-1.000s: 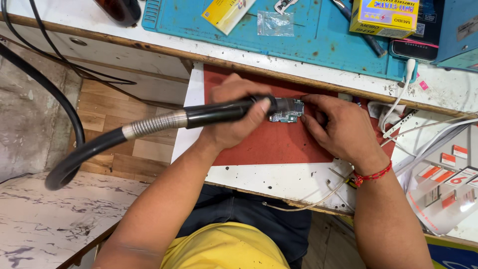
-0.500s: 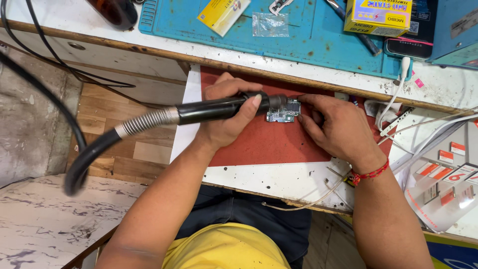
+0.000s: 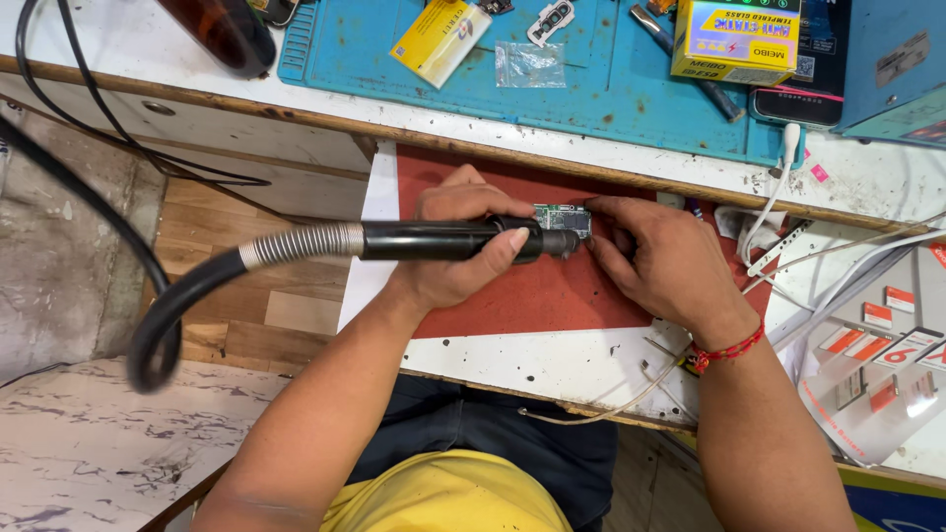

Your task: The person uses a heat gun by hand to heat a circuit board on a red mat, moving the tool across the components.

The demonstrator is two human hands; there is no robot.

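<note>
My left hand (image 3: 455, 248) grips a black hot-air handpiece (image 3: 434, 239) with a ribbed metal collar and a thick black hose (image 3: 177, 305) trailing left. Its nozzle points right at a small green circuit board (image 3: 564, 218) lying on a red mat (image 3: 552, 291). My right hand (image 3: 662, 258) holds the board at its right edge with the fingertips; whether a thin tool is in those fingers is hidden. A red thread band sits on the right wrist.
A blue work mat (image 3: 611, 89) lies on the bench behind, with a yellow box (image 3: 734, 39), a clear bag (image 3: 529, 63), a yellow packet (image 3: 440, 37) and tools. White cables (image 3: 778, 212) and card packets (image 3: 887, 345) lie at the right. A dark bottle (image 3: 222, 30) stands upper left.
The handpiece and both hands have stayed at the board, shifting only slightly. The hose loop at the left has swung a little.
</note>
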